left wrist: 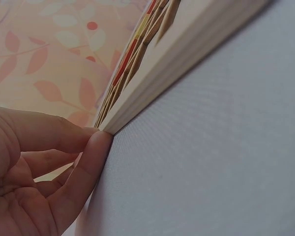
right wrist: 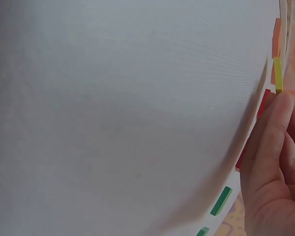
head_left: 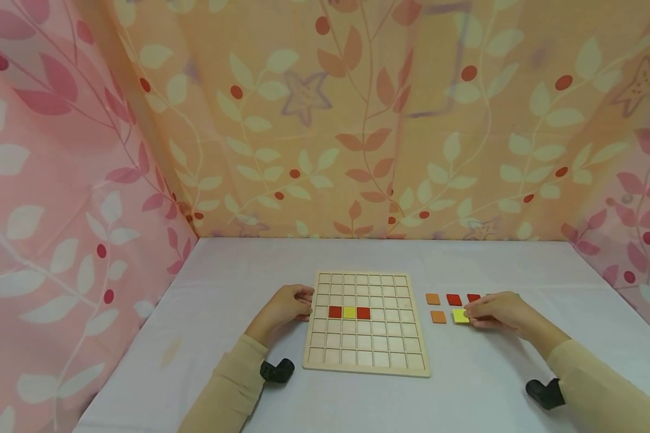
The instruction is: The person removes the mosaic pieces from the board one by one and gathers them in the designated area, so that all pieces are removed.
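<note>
A square wooden grid board [head_left: 365,361] lies on the white-covered table. One row holds a red tile [head_left: 335,312], a yellow tile [head_left: 349,313] and another red tile [head_left: 363,313] side by side. At the board's left edge, my left hand [head_left: 284,310] pinches the rim between thumb and forefinger, as the left wrist view shows up close. Right of the board, my right hand [head_left: 501,313] holds a separate yellow tile [right wrist: 279,74] by its edge, raised off the table among the loose tiles. Part of that tile is covered by the fingertips.
Loose orange tiles [head_left: 438,317] and red tiles [head_left: 454,299] lie in rows right of the board. Green tiles [right wrist: 221,200] lie further along, mostly behind my right hand in the head view. Patterned cloth walls [head_left: 303,150] enclose the table's back and sides.
</note>
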`<action>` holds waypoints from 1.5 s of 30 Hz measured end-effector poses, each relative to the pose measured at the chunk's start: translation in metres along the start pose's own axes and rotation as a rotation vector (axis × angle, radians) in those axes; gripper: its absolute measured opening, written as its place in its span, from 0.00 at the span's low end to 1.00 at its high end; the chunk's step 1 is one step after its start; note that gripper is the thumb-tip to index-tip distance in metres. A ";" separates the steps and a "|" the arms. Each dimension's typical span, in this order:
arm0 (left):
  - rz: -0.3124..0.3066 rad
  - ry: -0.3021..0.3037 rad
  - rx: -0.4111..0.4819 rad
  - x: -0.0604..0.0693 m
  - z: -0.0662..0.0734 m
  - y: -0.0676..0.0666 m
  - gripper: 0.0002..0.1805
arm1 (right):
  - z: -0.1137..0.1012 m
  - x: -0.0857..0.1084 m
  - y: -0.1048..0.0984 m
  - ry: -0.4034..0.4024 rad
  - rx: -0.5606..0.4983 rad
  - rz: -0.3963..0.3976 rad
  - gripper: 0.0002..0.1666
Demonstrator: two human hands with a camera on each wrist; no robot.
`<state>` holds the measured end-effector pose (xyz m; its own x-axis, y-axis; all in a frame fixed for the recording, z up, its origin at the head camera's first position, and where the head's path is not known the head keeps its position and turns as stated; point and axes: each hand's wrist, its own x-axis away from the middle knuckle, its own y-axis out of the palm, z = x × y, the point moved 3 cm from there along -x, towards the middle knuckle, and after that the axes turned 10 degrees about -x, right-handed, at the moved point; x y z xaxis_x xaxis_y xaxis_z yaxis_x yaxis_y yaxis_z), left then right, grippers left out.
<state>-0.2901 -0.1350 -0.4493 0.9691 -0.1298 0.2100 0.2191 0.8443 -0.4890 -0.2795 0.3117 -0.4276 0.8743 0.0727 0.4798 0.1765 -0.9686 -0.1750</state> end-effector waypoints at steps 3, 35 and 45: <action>-0.002 -0.002 0.002 -0.002 -0.002 0.001 0.27 | 0.001 -0.001 0.001 0.011 -0.009 0.011 0.20; -0.015 0.015 0.006 0.001 -0.001 -0.001 0.28 | -0.020 0.011 0.018 -0.093 0.202 0.097 0.18; -0.004 0.004 0.010 -0.002 -0.003 0.000 0.27 | -0.036 0.001 0.073 -0.133 0.098 0.021 0.19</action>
<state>-0.2922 -0.1368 -0.4525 0.9686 -0.1350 0.2089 0.2218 0.8490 -0.4796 -0.2819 0.2325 -0.4089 0.9292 0.0898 0.3585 0.1953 -0.9429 -0.2699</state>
